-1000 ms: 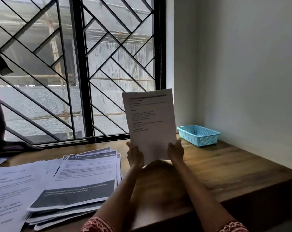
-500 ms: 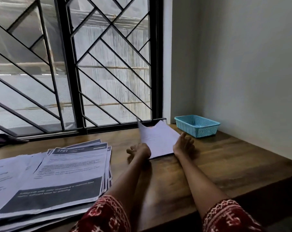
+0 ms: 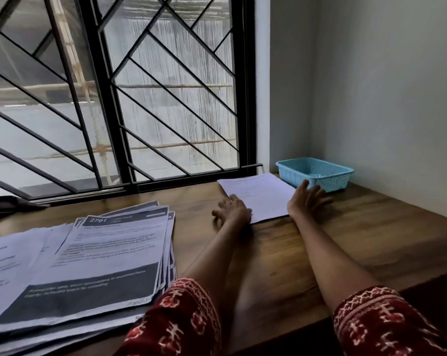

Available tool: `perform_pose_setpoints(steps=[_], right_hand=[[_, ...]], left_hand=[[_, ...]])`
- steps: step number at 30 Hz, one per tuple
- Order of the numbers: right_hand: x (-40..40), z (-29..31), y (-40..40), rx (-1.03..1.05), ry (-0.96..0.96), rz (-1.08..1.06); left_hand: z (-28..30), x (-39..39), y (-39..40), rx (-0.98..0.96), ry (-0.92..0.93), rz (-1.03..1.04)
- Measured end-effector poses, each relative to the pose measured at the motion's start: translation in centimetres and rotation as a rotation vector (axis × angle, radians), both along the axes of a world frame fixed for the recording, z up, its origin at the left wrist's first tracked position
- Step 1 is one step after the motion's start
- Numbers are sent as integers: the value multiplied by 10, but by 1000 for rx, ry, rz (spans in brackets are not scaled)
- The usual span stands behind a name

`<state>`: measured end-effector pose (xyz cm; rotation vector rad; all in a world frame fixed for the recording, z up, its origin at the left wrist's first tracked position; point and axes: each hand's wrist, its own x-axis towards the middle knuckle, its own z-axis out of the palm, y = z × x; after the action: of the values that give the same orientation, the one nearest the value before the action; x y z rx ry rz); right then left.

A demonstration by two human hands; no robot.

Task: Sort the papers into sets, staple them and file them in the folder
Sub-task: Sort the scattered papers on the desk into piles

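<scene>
A barred window fills the far side, above a long wooden worktop that runs to the pale wall at the right. On the worktop's near left lies a broad, fanned stack of printed papers; the top sheet bears "2701" in a dark header and a dark band across its lower part. Further back, near the window sill, a thin set of sheets lies flat on the worktop, its far right corner just beside a small blue basket that stands in the corner. Both arms reach forward in red patterned sleeves. The left hand rests at the set's near left edge with fingers loosely bent, grasping nothing. The right hand lies at the set's right edge, fingers spread and released, their tips close to the basket.
</scene>
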<state>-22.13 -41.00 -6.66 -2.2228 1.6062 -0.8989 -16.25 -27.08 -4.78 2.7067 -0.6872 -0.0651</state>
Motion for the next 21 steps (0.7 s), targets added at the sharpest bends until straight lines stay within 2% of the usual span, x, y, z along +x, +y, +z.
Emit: perform_pose_setpoints(steps=[5,8,15,19,21], right_hand=[[-5,7,23,-218,-37,153],[-2,9,51,-273,-92,239],[25,12,137,-238,-128,505],[44,10,188,-94,-239,677],[55,10,209,-2,-222,729]], left_hand=[[18,4,24,-194,109,-60],[29,9,52,-254,78,-18],[25,26,137,-206,-6,131],[16,39,195,-182,-24,278],[14,48,224,-153,-59,352]])
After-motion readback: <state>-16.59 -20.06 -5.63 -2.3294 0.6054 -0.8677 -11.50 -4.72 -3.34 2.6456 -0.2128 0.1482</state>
